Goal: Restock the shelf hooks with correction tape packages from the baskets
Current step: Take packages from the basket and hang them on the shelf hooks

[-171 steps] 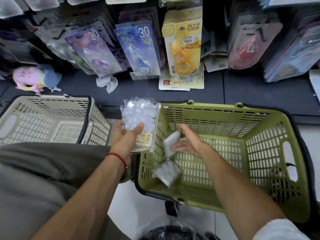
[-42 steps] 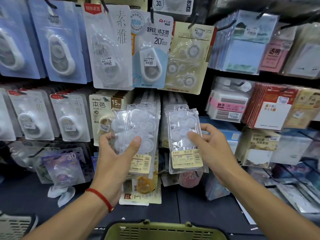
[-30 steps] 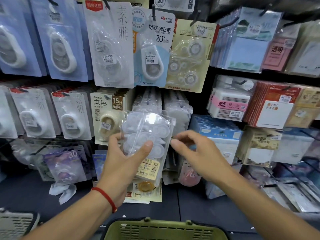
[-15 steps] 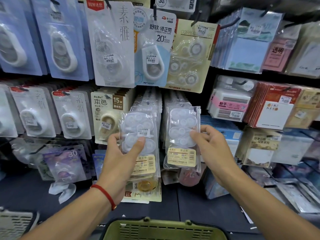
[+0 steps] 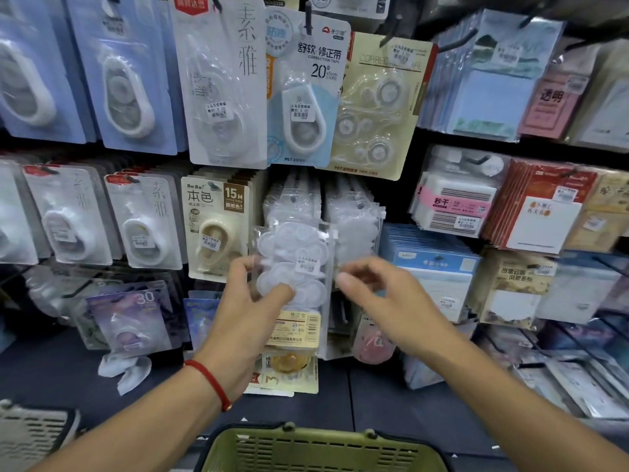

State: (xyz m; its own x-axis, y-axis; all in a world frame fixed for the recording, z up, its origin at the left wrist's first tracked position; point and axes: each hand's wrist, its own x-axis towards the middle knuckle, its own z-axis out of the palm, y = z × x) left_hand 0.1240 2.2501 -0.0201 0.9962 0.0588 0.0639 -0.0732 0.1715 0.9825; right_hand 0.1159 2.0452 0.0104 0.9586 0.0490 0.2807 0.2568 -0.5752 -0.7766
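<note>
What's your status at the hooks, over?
Left hand holds clear tape packs. Right hand at the packs' right edge, grip unclear from blur. Packs not yet hung. Hooks ahead already crowded.

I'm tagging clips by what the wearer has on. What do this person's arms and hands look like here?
Both forearms are bare, with no sleeves in view. The left hand has a thin red cord bracelet round its wrist. The right hand shows no ring, watch or band. No gloves on either.
</note>
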